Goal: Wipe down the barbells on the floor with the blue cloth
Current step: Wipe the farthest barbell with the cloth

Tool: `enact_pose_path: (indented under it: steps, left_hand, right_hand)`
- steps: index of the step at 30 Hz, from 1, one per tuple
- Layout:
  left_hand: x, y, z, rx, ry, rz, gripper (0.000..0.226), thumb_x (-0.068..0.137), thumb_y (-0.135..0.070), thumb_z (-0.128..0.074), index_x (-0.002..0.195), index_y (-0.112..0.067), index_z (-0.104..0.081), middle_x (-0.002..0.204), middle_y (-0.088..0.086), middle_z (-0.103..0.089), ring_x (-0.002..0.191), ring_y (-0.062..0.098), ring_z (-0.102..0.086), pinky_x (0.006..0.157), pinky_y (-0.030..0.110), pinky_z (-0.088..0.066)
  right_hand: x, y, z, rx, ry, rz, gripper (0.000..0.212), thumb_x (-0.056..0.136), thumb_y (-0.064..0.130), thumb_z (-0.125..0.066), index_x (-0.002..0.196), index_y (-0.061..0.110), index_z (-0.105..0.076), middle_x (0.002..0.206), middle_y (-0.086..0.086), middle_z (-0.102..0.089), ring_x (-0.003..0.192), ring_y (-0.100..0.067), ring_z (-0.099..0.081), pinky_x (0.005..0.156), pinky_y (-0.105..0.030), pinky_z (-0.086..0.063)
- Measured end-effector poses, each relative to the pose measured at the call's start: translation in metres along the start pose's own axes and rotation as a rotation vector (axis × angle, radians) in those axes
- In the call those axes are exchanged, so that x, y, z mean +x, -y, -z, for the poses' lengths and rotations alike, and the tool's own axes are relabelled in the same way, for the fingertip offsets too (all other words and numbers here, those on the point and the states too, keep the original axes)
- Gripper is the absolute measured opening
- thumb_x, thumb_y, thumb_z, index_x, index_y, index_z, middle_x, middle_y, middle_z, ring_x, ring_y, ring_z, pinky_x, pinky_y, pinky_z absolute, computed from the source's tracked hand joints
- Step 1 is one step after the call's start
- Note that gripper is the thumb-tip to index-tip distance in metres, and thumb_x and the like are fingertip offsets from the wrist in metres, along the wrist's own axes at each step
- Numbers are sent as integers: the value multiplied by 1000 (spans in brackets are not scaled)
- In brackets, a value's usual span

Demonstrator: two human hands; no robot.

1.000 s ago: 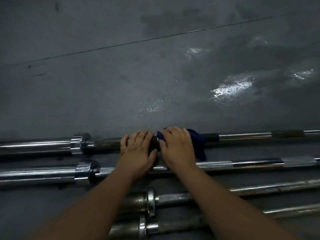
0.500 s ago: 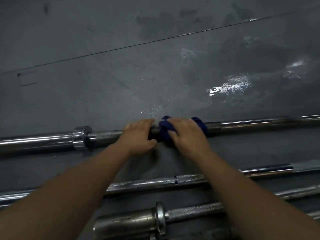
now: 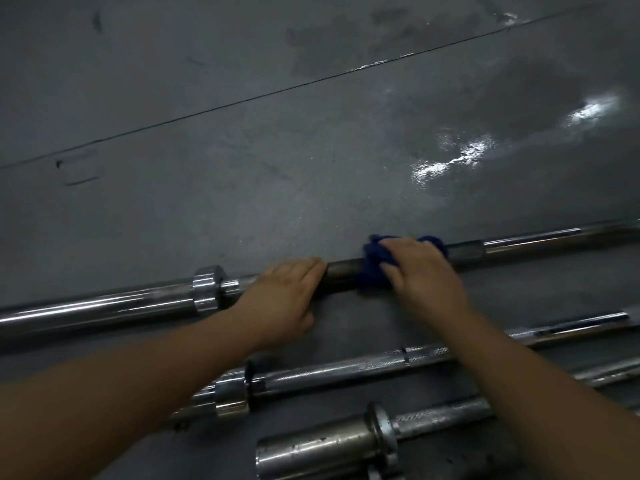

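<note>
Grey, scuffed floor (image 3: pixel 242 168), with a wet sheen toward its far right, carries several barbells lying side by side. I'm working the farthest barbell (image 3: pixel 104 306), which lies well out on the floor beyond the others.

The blue cloth (image 3: pixel 372 268) is bunched round its dark shaft, a little right of the collar (image 3: pixel 206 289). My right hand (image 3: pixel 422 271) is clenched over it, fingers curled down on the wad and pressing it to the metal. My left hand (image 3: pixel 287 296) lies palm-down on the shaft between collar and cloth. Its fingers are fairly straight and laid over the bar, pinning rather than gripping (I judge it is there to stop the bar rolling). Both forearms reach out nearly straight, wrists low.

To do this stroke well I would wrap the cloth as far round the shaft as it will go and press firmly. Long passes toward the bar's right end, with a twist, should reach the underside too. The second barbell (image 3: pixel 346 368) and the nearest barbell (image 3: pixel 329 448), closer to me, may be unwiped; I cannot tell.
</note>
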State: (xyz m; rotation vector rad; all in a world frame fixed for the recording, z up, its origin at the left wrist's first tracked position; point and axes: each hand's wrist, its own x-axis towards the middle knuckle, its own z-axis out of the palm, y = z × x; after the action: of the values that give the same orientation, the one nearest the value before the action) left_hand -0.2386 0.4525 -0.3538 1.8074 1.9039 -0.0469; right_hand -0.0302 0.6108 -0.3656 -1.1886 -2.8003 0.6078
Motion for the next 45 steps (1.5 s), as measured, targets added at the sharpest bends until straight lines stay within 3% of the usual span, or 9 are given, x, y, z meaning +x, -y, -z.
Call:
enact_pose_path:
  steps: [4,10,14,17,20,26,34,39,45]
  left_hand:
    - [-19,13,-26,16,-195,174,76,69,-34,-57,142,-15,-45,135,7,-56,115,29,-57,103,40,-40]
    - [-17,11,-38,9,-254,218,76,68,-37,-54,139,-11,-48,125,7,-59,106,28,-56,97,40,-38]
    - [-27,21,-22,-64,-319,171,65,72,-30,-55,134,-13,-53,135,8,-55,118,29,-53,104,41,-39]
    - [-39,48,-8,-39,-450,293,59,71,-31,-47,126,-11,-59,135,10,-55,123,32,-50,108,47,-36]
    - [-52,66,-7,-14,-308,445,66,71,-45,-35,123,-12,-61,127,10,-60,114,34,-55,99,44,-40]
    - [-63,58,-15,-4,-278,436,62,69,-46,-41,118,-13,-61,114,8,-62,97,30,-55,82,40,-47]
    - [-84,45,-39,-5,-291,428,81,72,-40,-45,145,-5,-40,151,17,-40,138,34,-37,116,46,-29]
    - [-93,55,-30,-218,-447,424,59,76,-28,-39,129,-9,-57,120,9,-63,106,31,-56,89,42,-48]
    - [-73,61,-33,-133,-373,407,60,87,-38,-28,132,-12,-56,132,10,-55,121,30,-47,100,45,-39]
  right_hand:
    - [3,0,-6,-52,-156,-293,26,93,20,-54,115,12,-65,107,-10,-66,101,-29,-56,100,-44,-36]
    - [5,94,-58,39,-26,27,35,89,26,-49,121,20,-63,121,2,-64,116,-20,-53,114,-42,-26]
    - [5,66,-37,4,21,124,41,88,29,-57,128,20,-59,125,-1,-63,113,-24,-55,105,-41,-36]
    - [2,26,-21,-9,-121,-103,31,91,28,-53,118,15,-63,111,-9,-67,98,-26,-53,91,-42,-41]
    - [4,53,-38,-13,-188,-280,23,92,20,-52,109,13,-66,106,-13,-67,96,-32,-54,95,-47,-41]
    - [7,143,-70,55,73,193,35,89,30,-57,123,24,-60,120,4,-63,112,-19,-55,108,-39,-31]
    - [-14,144,-74,-12,-95,-61,31,87,34,-47,112,23,-63,108,1,-65,105,-23,-56,108,-48,-33]
    - [-13,155,-77,51,117,321,46,87,34,-55,132,25,-54,129,3,-59,115,-18,-54,110,-37,-32]
    - [-32,52,-33,-51,-111,-86,34,91,42,-44,107,19,-63,94,-7,-67,88,-29,-57,90,-42,-41]
